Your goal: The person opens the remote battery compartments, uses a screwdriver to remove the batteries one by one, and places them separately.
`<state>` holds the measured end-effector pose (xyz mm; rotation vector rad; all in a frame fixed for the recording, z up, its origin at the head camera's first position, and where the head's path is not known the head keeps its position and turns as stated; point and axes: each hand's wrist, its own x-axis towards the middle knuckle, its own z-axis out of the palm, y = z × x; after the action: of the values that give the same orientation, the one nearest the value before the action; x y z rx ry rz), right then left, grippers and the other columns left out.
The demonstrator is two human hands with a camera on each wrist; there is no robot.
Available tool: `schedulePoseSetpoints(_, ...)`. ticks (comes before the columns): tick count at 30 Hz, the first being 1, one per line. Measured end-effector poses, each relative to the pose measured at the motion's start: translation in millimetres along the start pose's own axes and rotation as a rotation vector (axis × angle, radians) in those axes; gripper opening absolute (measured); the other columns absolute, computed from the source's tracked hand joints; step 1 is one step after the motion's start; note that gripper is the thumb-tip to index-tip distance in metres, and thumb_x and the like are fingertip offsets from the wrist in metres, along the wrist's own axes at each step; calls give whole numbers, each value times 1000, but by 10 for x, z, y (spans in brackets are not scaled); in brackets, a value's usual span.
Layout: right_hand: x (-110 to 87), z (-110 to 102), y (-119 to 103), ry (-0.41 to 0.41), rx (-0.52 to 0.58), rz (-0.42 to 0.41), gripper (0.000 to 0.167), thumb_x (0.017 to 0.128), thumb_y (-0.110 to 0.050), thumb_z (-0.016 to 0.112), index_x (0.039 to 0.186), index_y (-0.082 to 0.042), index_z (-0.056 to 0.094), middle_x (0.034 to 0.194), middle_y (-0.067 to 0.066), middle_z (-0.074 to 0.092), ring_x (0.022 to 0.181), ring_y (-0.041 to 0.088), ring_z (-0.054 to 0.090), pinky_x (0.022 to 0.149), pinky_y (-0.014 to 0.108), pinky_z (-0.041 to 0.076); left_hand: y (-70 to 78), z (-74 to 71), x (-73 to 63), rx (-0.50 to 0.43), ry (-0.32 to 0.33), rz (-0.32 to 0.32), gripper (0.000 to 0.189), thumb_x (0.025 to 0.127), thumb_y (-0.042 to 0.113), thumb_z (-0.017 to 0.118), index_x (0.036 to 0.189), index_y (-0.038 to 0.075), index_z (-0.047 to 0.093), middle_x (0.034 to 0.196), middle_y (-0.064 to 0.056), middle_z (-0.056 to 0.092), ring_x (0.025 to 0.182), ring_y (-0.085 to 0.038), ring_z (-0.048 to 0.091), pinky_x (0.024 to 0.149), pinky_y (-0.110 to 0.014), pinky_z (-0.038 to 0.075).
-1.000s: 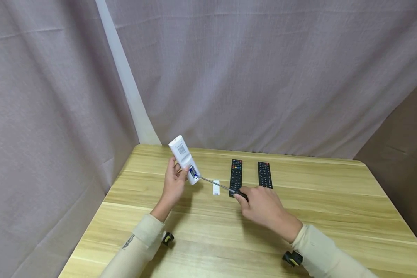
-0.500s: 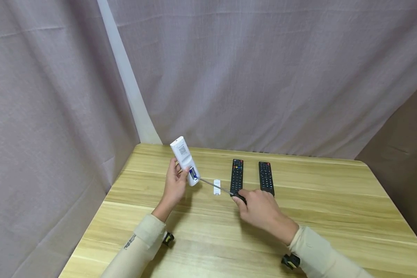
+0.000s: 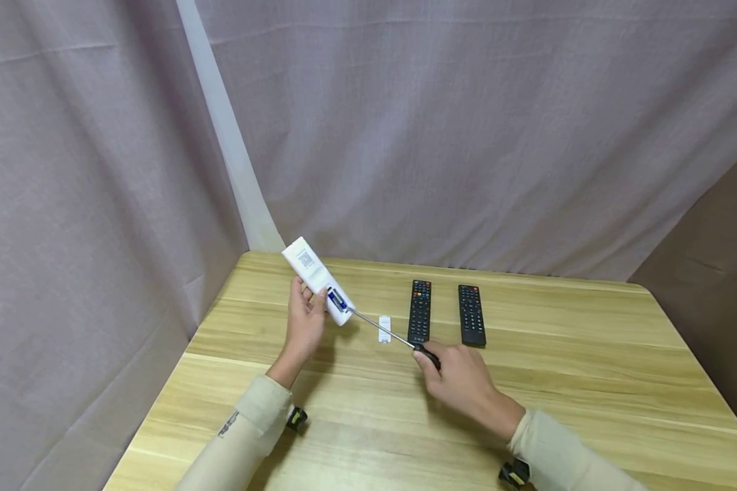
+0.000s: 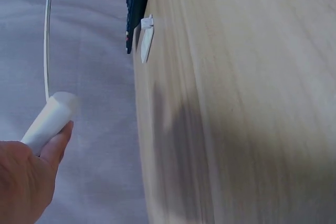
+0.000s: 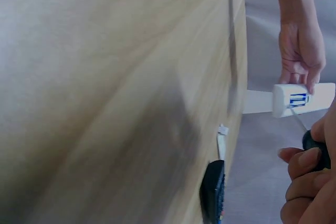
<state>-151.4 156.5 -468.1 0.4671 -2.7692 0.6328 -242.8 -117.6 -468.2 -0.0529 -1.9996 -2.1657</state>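
My left hand (image 3: 307, 320) grips a white remote control (image 3: 310, 267) above the table, its back turned toward me and its top tilted to the left. The battery compartment is uncovered, and blue batteries (image 3: 338, 300) show in it. A screwdriver (image 3: 381, 328) with a black handle is held in my right hand (image 3: 463, 375), fingers curled round the handle. Its long metal shaft reaches left, with the tip right at the lower end of the battery compartment. In the right wrist view the shaft meets the white remote's back beside the batteries (image 5: 298, 99).
On the wooden table (image 3: 368, 409) lies a small white battery cover (image 3: 384, 329), below the screwdriver's shaft in the head view. Two black remotes, one nearer the cover (image 3: 420, 310) and one farther right (image 3: 471, 315), lie behind my right hand. A grey curtain (image 3: 436, 136) hangs behind the table.
The white remote has tilted further left in my left hand, its top end moving left. My right hand has shifted slightly, uncovering the right black remote's lower end. The screwdriver tip stays at the compartment.
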Motion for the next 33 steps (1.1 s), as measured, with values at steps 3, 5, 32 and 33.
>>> schedulePoseSetpoints(3, -34, 19, 19, 37, 5, -10, 24, 103, -29, 70, 109, -8, 81, 64, -2, 66, 54, 4, 46, 52, 26, 45, 23, 7, 4, -33, 18, -20, 41, 111, 2, 47, 150, 7, 36, 141, -28, 65, 101, -22, 75, 79, -31, 67)
schedulePoseSetpoints(5, -48, 32, 26, 56, 7, -13, 24, 102, -29, 71, 109, -8, 81, 65, -2, 68, 54, 4, 47, 52, 26, 46, 22, 11, 7, -53, 29, -31, 41, 111, 3, 47, 150, 7, 35, 140, -29, 65, 96, -17, 74, 75, -30, 66)
schedulePoseSetpoints(32, -164, 197, 33, 60, 153, 61, 13, 102, -25, 71, 102, -14, 79, 63, -10, 60, 56, 3, 47, 49, 19, 37, -29, 24, 42, -162, 69, -84, 36, 113, 5, 43, 145, 1, 29, 128, -25, 63, 83, -11, 69, 65, -20, 61)
schedulePoseSetpoints(33, -167, 196, 32, 60, 151, 62, 12, 102, -25, 71, 100, -15, 79, 62, -11, 59, 56, 3, 46, 49, 19, 37, -34, 24, 42, -161, 69, -83, 36, 113, 5, 43, 145, 2, 29, 128, -24, 63, 83, -11, 69, 64, -20, 60)
